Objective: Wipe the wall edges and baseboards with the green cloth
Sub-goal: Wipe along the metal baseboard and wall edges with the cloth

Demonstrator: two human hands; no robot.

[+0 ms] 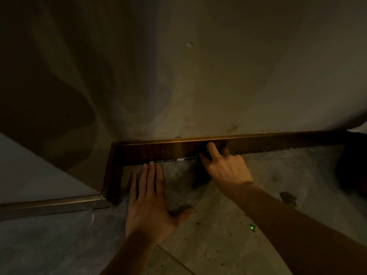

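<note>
A dark brown wooden baseboard point(158, 150) runs along the foot of a pale wall point(198, 86) and turns a corner at the left. My right hand point(224, 167) presses the green cloth point(200, 175) against the baseboard's lower edge, fingers curled over it; most of the cloth is hidden under the hand and hangs dark onto the floor. My left hand point(151, 201) lies flat on the grey floor, fingers spread, fingertips touching the baseboard left of the cloth.
The scene is dim. The concrete-like floor point(218, 225) carries stains, specks of dirt and a small green shard point(252, 227). A second baseboard point(49, 205) runs along the lower left wall. A dark object point(351, 165) stands at the right edge.
</note>
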